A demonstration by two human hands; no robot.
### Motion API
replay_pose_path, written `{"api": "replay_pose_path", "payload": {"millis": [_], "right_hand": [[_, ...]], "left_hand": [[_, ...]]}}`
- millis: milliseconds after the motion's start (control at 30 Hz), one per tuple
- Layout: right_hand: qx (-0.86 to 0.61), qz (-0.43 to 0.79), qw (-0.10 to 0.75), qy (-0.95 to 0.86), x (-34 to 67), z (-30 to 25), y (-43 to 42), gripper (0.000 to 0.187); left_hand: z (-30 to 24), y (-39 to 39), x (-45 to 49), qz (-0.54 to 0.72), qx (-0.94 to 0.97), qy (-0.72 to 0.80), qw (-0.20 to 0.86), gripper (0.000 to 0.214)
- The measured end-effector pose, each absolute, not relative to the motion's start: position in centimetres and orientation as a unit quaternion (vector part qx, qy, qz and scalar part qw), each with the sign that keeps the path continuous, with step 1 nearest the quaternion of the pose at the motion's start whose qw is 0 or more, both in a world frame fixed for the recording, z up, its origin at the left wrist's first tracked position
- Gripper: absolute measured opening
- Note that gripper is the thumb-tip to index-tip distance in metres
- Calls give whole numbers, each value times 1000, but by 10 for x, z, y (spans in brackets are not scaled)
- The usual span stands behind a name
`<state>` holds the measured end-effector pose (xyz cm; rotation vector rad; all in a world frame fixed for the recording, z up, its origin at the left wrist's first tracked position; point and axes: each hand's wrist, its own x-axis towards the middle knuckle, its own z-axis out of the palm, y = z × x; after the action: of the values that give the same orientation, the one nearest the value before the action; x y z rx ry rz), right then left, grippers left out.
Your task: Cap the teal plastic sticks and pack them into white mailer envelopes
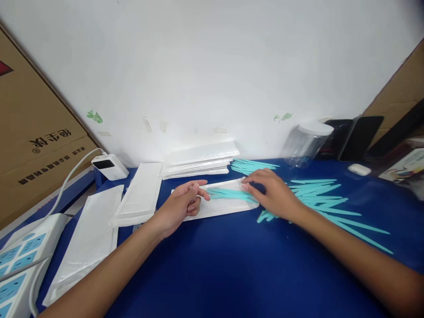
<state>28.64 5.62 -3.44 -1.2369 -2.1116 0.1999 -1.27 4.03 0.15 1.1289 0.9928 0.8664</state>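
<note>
A flat white pouch (217, 206) lies on the blue table (232, 269) in front of me. My left hand (180, 205) rests on its left end, index finger stretched along the top, the other fingers curled. My right hand (271, 192) lies palm down over its right end, fingers pressed onto a few teal sticks (228, 194) lying on the pouch. More teal sticks (326, 201) spread in a loose heap to the right of that hand.
Stacked white pouches (198, 161) sit by the wall, more pouches (141, 194) lie left. A power bank (109, 166), a power strip (20, 256), a clear jar (306, 143), dark phones (359, 137), a small white case (360, 169) and cardboard boxes (33, 150) surround the table.
</note>
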Motion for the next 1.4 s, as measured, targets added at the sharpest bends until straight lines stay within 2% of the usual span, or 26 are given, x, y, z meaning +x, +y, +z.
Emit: {"api": "replay_pose_path", "payload": {"millis": [100, 267, 467, 700, 833, 933, 1100, 1300, 1400], "right_hand": [[-520, 24, 312, -795, 303, -32, 66, 23], [-616, -31, 189, -764, 326, -35, 79, 18], [-640, 1, 175, -748, 333, -42, 84, 15], [-638, 31, 238, -731, 318, -26, 73, 12], [-555, 143, 346, -743, 297, -14, 56, 12], [-504, 217, 385, -742, 284, -11, 45, 20], [-454, 292, 388, -747, 273, -8, 36, 27], [-449, 307, 384, -746, 271, -3, 32, 30], [-450, 320, 386, -739, 271, -1, 30, 29]], "left_hand": [[1, 40, -14, 350, 536, 432, 635, 52], [-3, 44, -18, 313, 601, 433, 595, 48], [-5, 44, -21, 264, 702, 450, 485, 56], [-5, 42, -23, 247, 689, 437, 523, 65], [-5, 41, -26, 234, 657, 417, 583, 61], [-5, 41, -25, 228, 659, 397, 596, 55], [-3, 42, -19, 266, 674, 415, 550, 41], [0, 40, -12, 318, 640, 478, 511, 44], [1, 42, -13, 351, 597, 493, 527, 46]]}}
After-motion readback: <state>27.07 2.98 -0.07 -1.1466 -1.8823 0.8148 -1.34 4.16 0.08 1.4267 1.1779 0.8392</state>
